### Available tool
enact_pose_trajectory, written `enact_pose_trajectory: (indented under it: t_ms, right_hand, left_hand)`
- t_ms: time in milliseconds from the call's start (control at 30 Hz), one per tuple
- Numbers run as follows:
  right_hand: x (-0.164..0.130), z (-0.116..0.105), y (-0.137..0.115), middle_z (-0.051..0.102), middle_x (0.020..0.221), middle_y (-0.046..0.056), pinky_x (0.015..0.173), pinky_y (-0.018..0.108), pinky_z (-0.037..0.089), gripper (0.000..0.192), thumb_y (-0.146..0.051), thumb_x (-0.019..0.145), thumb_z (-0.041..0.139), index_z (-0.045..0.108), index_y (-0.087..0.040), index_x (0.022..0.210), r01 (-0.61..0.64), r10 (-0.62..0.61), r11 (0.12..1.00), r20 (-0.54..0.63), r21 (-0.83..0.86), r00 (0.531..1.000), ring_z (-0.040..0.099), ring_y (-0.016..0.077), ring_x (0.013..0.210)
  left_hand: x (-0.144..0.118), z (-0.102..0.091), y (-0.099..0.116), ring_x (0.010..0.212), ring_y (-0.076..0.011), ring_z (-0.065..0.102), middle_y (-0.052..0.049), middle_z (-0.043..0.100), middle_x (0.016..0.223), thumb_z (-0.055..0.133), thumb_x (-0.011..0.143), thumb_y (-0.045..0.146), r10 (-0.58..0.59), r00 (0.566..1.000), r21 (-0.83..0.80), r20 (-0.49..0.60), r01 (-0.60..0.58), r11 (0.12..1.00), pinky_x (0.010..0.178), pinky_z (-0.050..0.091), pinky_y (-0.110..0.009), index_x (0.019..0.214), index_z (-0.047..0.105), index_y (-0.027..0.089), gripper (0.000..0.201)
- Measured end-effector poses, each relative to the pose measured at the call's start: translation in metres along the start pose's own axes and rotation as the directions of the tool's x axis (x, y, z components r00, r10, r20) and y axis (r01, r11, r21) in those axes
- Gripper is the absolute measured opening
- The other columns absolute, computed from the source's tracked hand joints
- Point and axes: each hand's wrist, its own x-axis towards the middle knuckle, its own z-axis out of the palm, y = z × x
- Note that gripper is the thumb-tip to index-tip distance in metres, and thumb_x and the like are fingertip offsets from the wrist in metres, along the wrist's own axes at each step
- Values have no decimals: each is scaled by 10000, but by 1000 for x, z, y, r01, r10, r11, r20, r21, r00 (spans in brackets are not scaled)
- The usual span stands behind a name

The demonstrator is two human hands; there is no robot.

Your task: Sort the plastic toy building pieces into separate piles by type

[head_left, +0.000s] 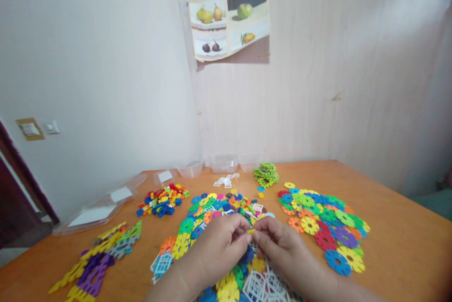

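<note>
The orange surface [388, 226] fills the lower half of the frame, set against pale walls, with a fruit poster [229, 27] in the upper middle. Across the surface, your biggest spread is the heap of mixed flower discs [219, 208] in the lower centre, with a second spread of flat discs [325, 224] to its right. At lower left lies a row of purple and yellow joined pieces [95, 259], and above it clear lids [102, 205] near the wall. A pile of small bricks [162, 200] sits left of centre; a stack of green discs [265, 174] sits further back, with clear tubs [222, 163] along the wall. White lattice pieces [263, 285] lie at the bottom edge under your hands.

Your left hand [219, 248] and right hand [280, 243] meet at lower centre, above the central heap — fingers curled in, both pinching one small yellow piece [251, 231] between thumb and fingertips, held just above the discs.
</note>
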Motion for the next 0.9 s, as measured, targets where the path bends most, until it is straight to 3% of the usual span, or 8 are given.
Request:
enact_pose_trajectory:
  t_ms: [300,533,767,900]
  right_hand:
    - [2,0,-4,588,619,-25,509,201,373,410,-584,835,616,564,-177,825,-152,120,945,122,291,985,484,76,508]
    - [0,-5,-20,606,634,4,521,195,366,418,-565,837,623,593,-152,781,-236,204,876,120,422,972,497,74,525]
    - [2,-8,-5,623,631,-1,507,208,349,414,-574,855,591,589,-167,781,-218,198,912,94,347,976,473,72,490]
    - [5,-15,7,616,599,-10,473,198,285,426,-591,871,556,578,-176,777,-197,201,945,9,261,979,425,62,463]
  left_hand:
    - [1,-4,1,672,-129,521,2,620,745,521,881,378,-44,998,-39,37,45,998,582,360,-225,834,634,197,218]
    - [3,-1,-2,631,-116,495,11,585,727,516,887,381,-29,1000,-197,0,29,980,569,388,-214,862,612,193,212]
    - [4,-1,-6,704,-138,573,2,646,761,558,860,350,-14,995,-155,-96,-1,988,648,431,-225,867,651,205,173]
    - [10,-15,-21,744,-158,608,-19,684,788,588,842,375,-33,966,-166,-257,-11,986,692,452,-238,877,679,195,205]
